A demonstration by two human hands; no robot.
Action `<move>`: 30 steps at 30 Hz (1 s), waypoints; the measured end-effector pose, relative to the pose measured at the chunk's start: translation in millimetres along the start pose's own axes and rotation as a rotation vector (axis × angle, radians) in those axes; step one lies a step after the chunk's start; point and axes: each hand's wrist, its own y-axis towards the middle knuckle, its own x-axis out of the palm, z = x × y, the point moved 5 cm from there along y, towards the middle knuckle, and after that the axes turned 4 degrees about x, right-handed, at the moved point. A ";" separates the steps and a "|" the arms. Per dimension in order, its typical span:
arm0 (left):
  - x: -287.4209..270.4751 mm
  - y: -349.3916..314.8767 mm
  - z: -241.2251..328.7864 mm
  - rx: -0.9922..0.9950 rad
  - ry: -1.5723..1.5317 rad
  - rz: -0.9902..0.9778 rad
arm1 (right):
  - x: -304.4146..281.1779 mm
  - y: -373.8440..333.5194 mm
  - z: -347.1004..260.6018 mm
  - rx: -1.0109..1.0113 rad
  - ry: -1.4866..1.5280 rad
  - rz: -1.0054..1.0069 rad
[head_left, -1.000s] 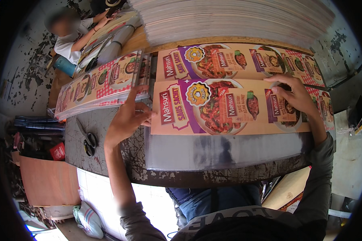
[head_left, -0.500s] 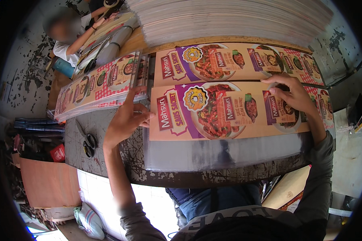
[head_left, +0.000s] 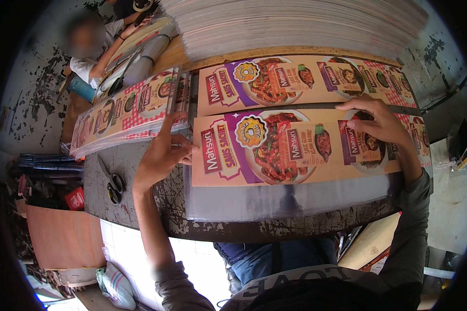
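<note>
Left hand [head_left: 163, 155] and right hand [head_left: 380, 123] are pressing flat, fingers spread, on the sheet [head_left: 290, 147]: likely light, floppy, slick; best taken at the ends.

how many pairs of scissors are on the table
1. The black-handled scissors lie near the left end of the worn table, left of the left hand and below the stack of printed sheets. More could be hidden under the sheets.

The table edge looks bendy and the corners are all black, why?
Head view: a fisheye lens curves the table edge and leaves black corners; the printed sheet under the left hand and right hand is sharp; daylight glares white on the floor below.
</note>
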 end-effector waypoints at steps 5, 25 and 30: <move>0.7 0.7 1.5 -0.009 0.004 0.007 | -0.9 -1.8 3.2 0.064 0.077 -0.079; 1.7 0.6 1.0 -0.009 0.011 -0.061 | -1.0 -6.5 -0.4 0.092 -0.040 -0.157; -8.1 -0.3 4.1 0.043 0.109 0.059 | -15.9 -19.0 -10.8 0.074 -0.275 0.019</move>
